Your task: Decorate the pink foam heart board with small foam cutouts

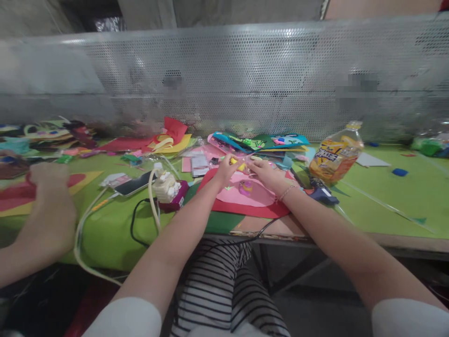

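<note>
Evidently, the small yellow piece (238, 164) sits between the two hands, over the far part of a pink sheet (231, 193) laid on a red sheet (252, 210). The left hand (225, 171) seems to have its fingertips pinched narrowly on it; the right hand (263, 172) has bent fingers just beside, and I cannot tell whether they grip anything.

A loose pinch could drop the piece, and a dragging wrist could nudge the purple piece (245, 188) lying on the pink sheet. The black cable (260, 234) droops past the table edge — a knee or forearm could snag it. Beside the right wrist, the bottle (333, 157) looks tilted, so a bump might topple it.

Green covering (414, 196) spreads over the cluttered table; at left, a co-worker's arm (49, 201) blurs. A perforated metal screen (224, 70) stands behind — grey wall above.
</note>
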`<state>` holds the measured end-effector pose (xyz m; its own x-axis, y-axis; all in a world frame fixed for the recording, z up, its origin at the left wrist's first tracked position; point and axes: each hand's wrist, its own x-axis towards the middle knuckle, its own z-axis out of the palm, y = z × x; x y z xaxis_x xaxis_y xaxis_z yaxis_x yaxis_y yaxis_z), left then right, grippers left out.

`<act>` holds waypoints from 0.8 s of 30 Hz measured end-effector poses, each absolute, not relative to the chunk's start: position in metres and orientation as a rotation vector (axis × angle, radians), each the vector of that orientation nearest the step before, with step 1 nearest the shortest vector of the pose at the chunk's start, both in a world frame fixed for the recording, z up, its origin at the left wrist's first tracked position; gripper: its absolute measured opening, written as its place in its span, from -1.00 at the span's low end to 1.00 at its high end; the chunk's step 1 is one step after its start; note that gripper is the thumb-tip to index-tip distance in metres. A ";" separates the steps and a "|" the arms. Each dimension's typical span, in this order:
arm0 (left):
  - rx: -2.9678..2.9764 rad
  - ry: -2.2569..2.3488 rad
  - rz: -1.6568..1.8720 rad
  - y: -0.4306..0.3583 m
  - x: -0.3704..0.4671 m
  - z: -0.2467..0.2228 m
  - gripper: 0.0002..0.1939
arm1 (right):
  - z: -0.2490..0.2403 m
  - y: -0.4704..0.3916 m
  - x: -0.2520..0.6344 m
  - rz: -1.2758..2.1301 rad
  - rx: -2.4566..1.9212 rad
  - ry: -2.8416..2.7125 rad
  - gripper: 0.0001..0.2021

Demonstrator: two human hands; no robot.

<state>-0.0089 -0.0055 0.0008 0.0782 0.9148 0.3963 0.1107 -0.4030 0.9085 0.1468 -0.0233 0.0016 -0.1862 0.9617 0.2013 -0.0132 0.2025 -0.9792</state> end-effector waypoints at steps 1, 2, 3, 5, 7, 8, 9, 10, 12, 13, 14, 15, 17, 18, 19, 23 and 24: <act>1.630 1.051 1.411 -0.006 -0.009 0.001 -0.75 | 0.001 -0.023 0.147 1.167 -0.981 -1.446 -0.66; 1.632 1.057 1.414 -0.006 -0.010 0.002 -0.76 | 0.001 -0.022 0.147 1.150 -0.988 -1.454 -0.67; 1.632 1.057 1.412 -0.006 -0.010 0.002 -0.76 | 0.000 -0.022 0.148 1.139 -0.987 -1.461 -0.69; 1.634 1.050 1.395 -0.006 -0.010 0.001 -0.77 | 0.000 -0.021 0.149 1.133 -0.975 -1.465 -0.69; 1.637 1.041 1.381 -0.006 -0.010 0.000 -0.77 | -0.001 -0.020 0.149 1.138 -0.970 -1.462 -0.69; 1.642 1.039 1.377 -0.006 -0.010 0.000 -0.77 | -0.001 -0.020 0.149 1.139 -0.968 -1.461 -0.68; 1.647 1.039 1.374 -0.006 -0.010 -0.001 -0.77 | 0.000 -0.021 0.149 1.138 -0.966 -1.461 -0.68; 1.649 1.041 1.373 -0.006 -0.010 -0.001 -0.77 | 0.000 -0.021 0.149 1.134 -0.965 -1.460 -0.67; 1.644 1.043 1.370 -0.005 -0.010 -0.002 -0.77 | 0.002 -0.023 0.148 1.129 -0.965 -1.453 -0.67; 1.640 1.042 1.369 -0.004 -0.010 -0.002 -0.76 | 0.002 -0.023 0.147 1.134 -0.961 -1.439 -0.68; 1.635 1.039 1.370 -0.003 -0.009 -0.003 -0.76 | 0.003 -0.024 0.147 1.146 -0.952 -1.414 -0.69; 1.631 1.036 1.371 -0.001 -0.009 -0.003 -0.76 | 0.003 -0.024 0.147 1.166 -0.939 -1.377 -0.71; 1.629 1.039 1.373 0.001 -0.009 -0.005 -0.77 | 0.003 -0.024 0.147 1.202 -0.908 -1.286 -0.74; 1.630 1.046 1.375 0.002 -0.009 -0.005 -0.77 | 0.003 -0.024 0.147 1.211 -0.899 -1.248 -0.74; 1.630 1.055 1.378 0.002 -0.009 -0.005 -0.77 | 0.003 -0.024 0.148 1.215 -0.895 -1.223 -0.74; 1.636 1.075 1.384 -0.002 -0.009 -0.002 -0.78 | 0.006 -0.027 0.147 1.231 -0.893 -1.258 -0.74; 1.637 1.077 1.385 -0.004 -0.008 0.000 -0.79 | 0.007 -0.029 0.147 1.233 -0.894 -1.279 -0.73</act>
